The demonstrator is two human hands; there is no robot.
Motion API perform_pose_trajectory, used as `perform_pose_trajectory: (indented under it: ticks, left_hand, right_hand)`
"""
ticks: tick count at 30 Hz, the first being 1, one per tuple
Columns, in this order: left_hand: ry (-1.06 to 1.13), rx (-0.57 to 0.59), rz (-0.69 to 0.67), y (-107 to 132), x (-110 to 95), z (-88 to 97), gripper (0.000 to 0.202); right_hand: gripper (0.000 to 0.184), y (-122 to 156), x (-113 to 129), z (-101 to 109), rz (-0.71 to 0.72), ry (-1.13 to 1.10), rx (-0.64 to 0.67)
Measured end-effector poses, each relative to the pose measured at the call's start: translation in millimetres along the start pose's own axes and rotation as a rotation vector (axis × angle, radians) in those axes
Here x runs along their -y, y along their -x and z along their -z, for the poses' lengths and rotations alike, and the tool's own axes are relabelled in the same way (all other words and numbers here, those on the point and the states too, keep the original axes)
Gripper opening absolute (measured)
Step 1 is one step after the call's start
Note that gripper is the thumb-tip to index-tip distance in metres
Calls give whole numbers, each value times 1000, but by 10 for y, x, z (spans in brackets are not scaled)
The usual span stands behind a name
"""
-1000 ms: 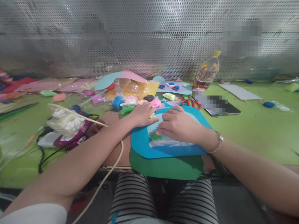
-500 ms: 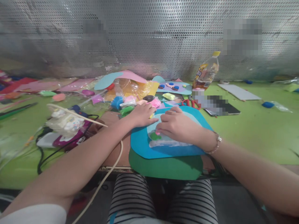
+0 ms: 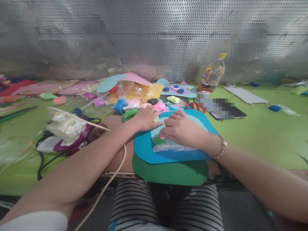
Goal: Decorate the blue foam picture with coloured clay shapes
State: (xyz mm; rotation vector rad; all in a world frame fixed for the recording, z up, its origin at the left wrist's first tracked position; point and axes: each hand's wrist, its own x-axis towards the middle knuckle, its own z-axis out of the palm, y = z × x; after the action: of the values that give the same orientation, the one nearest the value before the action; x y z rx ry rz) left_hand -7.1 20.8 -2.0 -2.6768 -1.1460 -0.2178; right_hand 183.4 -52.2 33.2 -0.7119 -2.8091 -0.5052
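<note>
A blue paper sheet (image 3: 144,149) with a pale blue panel lies before me, and a green sheet (image 3: 170,171) shows beneath it. The panel carries a white clay strip (image 3: 173,148) and a green clay patch (image 3: 158,140). My right hand (image 3: 179,130) is closed in a pinch over the panel, with a small piece of pink clay (image 3: 161,136) at the fingertips, touching the green patch. My left hand (image 3: 148,118) lies with fingers spread at the panel's upper left edge, beside a pink clay packet (image 3: 159,106) and a green clay packet (image 3: 130,114).
Red-handled scissors (image 3: 201,107) and a phone (image 3: 229,109) lie beyond the right hand, with a drink bottle (image 3: 211,77) behind. A cream cable (image 3: 121,163) runs beside the left forearm, near a purple-and-white device (image 3: 68,142). A perforated metal screen (image 3: 154,38) bounds the back.
Both hands stay almost where they were, the right one still pinching pink clay at the green patch. The view has shifted very slightly.
</note>
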Motion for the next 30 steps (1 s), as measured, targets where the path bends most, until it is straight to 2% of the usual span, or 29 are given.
perform_pose_trajectory:
  ticks: [14,20,27,30]
  left_hand:
    - [9,15,8,4,-2,15,39]
    - [22,31,13,-2,1,11,43]
    - [7,30,15,-6,0,6,47]
    - [-2,22,7,-5,6,-1,47]
  right_hand:
    - [28,12,-5,6,1,1,-5]
    - [28,25,-31,1,-8,23,-57]
    - [24,34,-31,-20,-104,81,-110]
    - [24,34,-28,-22,-102,79,-103]
